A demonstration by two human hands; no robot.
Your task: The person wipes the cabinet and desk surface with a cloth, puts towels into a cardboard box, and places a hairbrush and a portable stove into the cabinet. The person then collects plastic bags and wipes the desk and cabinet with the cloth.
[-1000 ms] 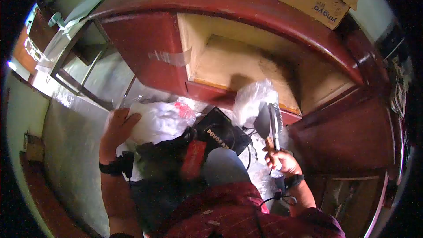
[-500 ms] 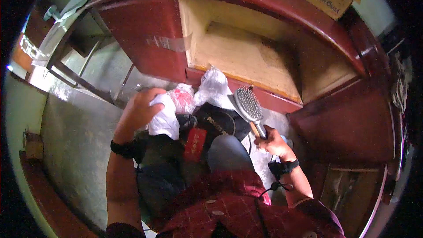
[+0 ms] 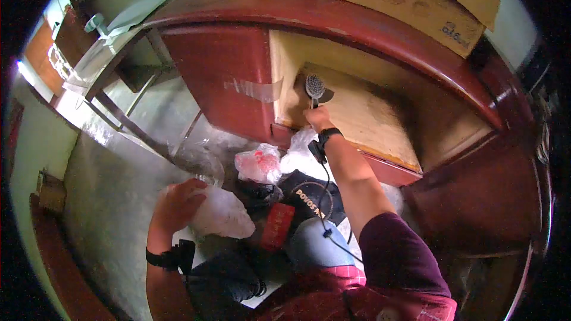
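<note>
Right grip [image 3: 319, 118]: closed narrow around the handle of one hairbrush [image 3: 314, 88], oval, bristles facing my camera, at the opening of the bare-wood cabinet [image 3: 369, 116]; arm extended forward. Left grip [image 3: 177, 204]: fingers curled on one white plastic bag [image 3: 225, 214], crumpled, translucent, rounded; forearm upright in my view, hand bent inward.

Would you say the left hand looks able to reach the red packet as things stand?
Probably not directly: the left hand is holding a white bag, which sits between it and the red packet, though the packet's upper face looks uncovered.
</note>
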